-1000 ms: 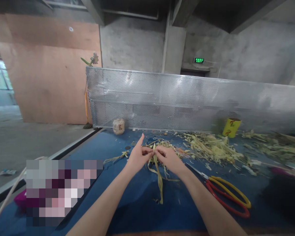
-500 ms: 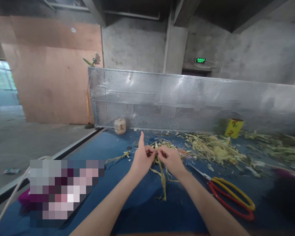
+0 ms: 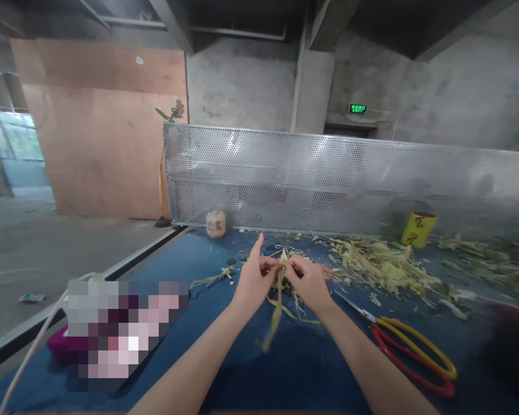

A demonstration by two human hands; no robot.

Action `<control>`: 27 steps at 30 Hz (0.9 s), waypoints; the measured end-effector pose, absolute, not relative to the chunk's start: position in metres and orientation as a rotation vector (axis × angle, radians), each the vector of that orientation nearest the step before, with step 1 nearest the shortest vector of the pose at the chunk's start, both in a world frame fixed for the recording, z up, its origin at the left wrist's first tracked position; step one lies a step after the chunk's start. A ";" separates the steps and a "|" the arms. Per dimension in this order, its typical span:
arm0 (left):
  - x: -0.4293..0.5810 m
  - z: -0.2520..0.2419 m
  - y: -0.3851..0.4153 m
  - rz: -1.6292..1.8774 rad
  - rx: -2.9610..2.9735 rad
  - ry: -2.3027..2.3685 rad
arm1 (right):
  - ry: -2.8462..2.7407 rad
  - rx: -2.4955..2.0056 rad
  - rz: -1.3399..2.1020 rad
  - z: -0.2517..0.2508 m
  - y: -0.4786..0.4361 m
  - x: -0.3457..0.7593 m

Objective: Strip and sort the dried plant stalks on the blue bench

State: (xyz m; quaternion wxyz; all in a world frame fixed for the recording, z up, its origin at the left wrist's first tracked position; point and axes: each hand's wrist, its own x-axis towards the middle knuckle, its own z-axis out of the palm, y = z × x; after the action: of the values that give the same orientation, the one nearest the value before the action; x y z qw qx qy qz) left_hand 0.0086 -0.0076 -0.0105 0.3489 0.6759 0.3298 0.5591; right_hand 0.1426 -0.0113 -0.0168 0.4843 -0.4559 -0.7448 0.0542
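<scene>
In the middle of the head view, my left hand (image 3: 256, 276) and my right hand (image 3: 307, 279) meet over the table. Thumb and fingertips of both pinch a pale green dried leaf strip (image 3: 275, 314), perhaps corn husk, whose long tail hangs down towards me. One left finger points upward. Behind and below the hands lies a small tangle of similar strips, partly hidden by them. A little knotted piece of strip (image 3: 225, 272) lies left of my left hand. Scissors (image 3: 410, 351) with one red and one yellow handle rest beside my right forearm, blades towards my hands.
A heap of shredded strips (image 3: 384, 268) spreads at the right back of the blue table (image 3: 164, 357). A yellow can (image 3: 418, 229) and a whitish roll (image 3: 216, 224) stand near the perforated metal screen (image 3: 259, 173). A blurred-out object and a pale cable (image 3: 34, 351) are on the left.
The strip's hanging tail has swung to the left and is blurred. Both hands keep their pinch close together. The whole view has shifted slightly.
</scene>
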 end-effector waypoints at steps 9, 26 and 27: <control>0.007 -0.010 -0.007 1.483 1.810 0.862 | -1.836 -1.049 0.270 -0.013 -0.016 0.142; 0.005 -0.012 -0.003 1.577 1.773 0.983 | -1.963 -0.967 0.208 -0.015 -0.016 0.140; 0.005 -0.011 -0.002 1.578 1.708 0.984 | -1.956 -0.943 0.206 -0.014 -0.017 0.140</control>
State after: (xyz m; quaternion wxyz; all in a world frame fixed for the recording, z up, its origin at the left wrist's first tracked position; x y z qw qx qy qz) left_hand 0.0049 -0.0021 -0.0112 0.3035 0.6446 0.3712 0.5955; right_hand 0.1401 -0.0169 -0.0143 0.4620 -0.3834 -0.7954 0.0837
